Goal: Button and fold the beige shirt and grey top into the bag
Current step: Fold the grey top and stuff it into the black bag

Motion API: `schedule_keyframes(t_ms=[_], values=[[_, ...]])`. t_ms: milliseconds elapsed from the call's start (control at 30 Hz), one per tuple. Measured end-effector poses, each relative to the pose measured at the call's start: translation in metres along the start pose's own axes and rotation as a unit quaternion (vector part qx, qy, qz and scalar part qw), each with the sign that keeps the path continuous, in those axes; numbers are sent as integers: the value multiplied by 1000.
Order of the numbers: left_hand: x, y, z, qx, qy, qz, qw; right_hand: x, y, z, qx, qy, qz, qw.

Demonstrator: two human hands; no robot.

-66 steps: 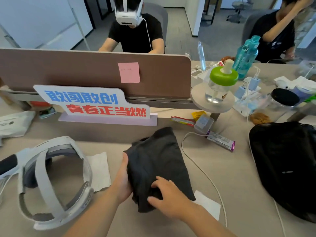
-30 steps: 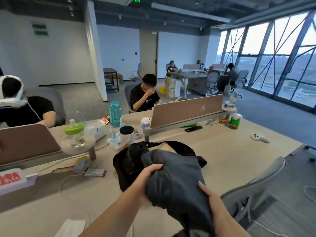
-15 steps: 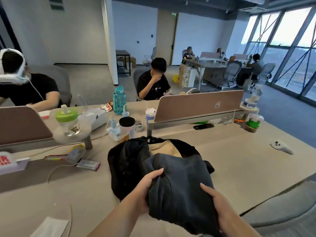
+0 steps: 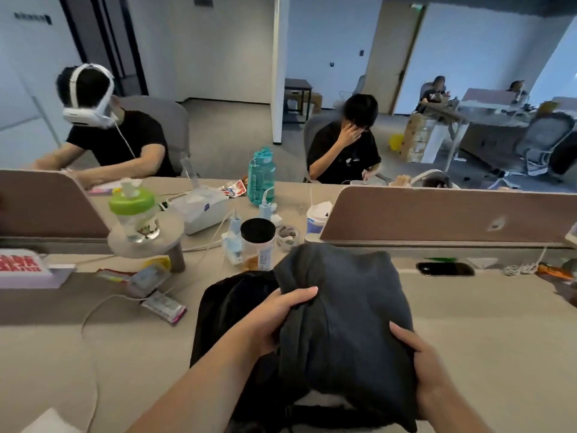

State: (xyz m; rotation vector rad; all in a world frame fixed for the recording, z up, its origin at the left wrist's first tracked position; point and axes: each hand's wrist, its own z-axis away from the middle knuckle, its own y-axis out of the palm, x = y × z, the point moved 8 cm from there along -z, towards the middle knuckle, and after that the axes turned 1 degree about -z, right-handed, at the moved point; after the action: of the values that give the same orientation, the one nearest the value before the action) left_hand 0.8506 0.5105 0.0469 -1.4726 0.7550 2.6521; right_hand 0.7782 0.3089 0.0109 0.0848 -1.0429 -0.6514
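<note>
The folded grey top (image 4: 346, 320) is held up over the black bag (image 4: 231, 310), which lies on the desk in front of me. My left hand (image 4: 274, 317) grips the top's left edge, thumb on the cloth. My right hand (image 4: 418, 360) grips its right lower side. The top covers most of the bag's opening; a pale patch shows just below the top's lower edge. The beige shirt is hidden from view.
Behind the bag stand a black-lidded jar (image 4: 257, 242), a green-lidded bottle (image 4: 134, 210) on a small stand and a teal bottle (image 4: 260, 176). A white cable (image 4: 93, 310) and snack packets (image 4: 164, 306) lie left. A phone (image 4: 445, 268) lies right. Two people sit across the dividers.
I lifted the grey top off the desk on the left and carried it right, over the black bag. It now covers the bag's opening, where beige cloth showed a moment ago.
</note>
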Motion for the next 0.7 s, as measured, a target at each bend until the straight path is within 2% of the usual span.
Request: schedule_keyframes(t_ms=[33,67,100,133,233,267,300,333,367,400,433,500,567,633,700], values=[[8,-15,-17,-65,6,-66,996,-13,-8,-24,-9,12,20,1000],[14,-36,-29,-151,15,-155,976,-27,-16,-46,-16,30,50,998],[16,-58,-32,-245,35,-252,935,-42,-24,-63,-20,55,81,995],[13,-76,-28,-332,60,-336,879,-56,-33,-76,-24,82,107,991],[0,-111,13,-494,128,-479,714,-79,-53,-98,-66,103,170,978],[0,-121,25,-523,110,-496,684,-78,-55,-100,-68,98,194,974],[6,-133,31,-537,62,-496,679,-74,-54,-102,-64,86,221,969],[14,-142,35,-530,3,-473,704,-67,-51,-101,-58,74,259,961],[26,-148,35,-506,-39,-418,754,-61,-47,-103,-51,64,302,950],[36,-145,33,-467,-64,-357,807,-56,-44,-103,-53,60,364,928],[41,-139,31,-433,-59,-308,845,-49,-38,-101,-63,52,431,899],[32,-130,34,-431,-26,-262,863,-26,-17,-95,-69,-30,568,820],[12,-118,40,-445,21,-174,878,-22,18,-89,15,-125,664,737],[-9,-102,41,-412,49,-34,909,-44,40,-86,116,-133,714,678],[-32,-82,41,-367,45,56,927,-75,53,-83,190,-121,751,621]])
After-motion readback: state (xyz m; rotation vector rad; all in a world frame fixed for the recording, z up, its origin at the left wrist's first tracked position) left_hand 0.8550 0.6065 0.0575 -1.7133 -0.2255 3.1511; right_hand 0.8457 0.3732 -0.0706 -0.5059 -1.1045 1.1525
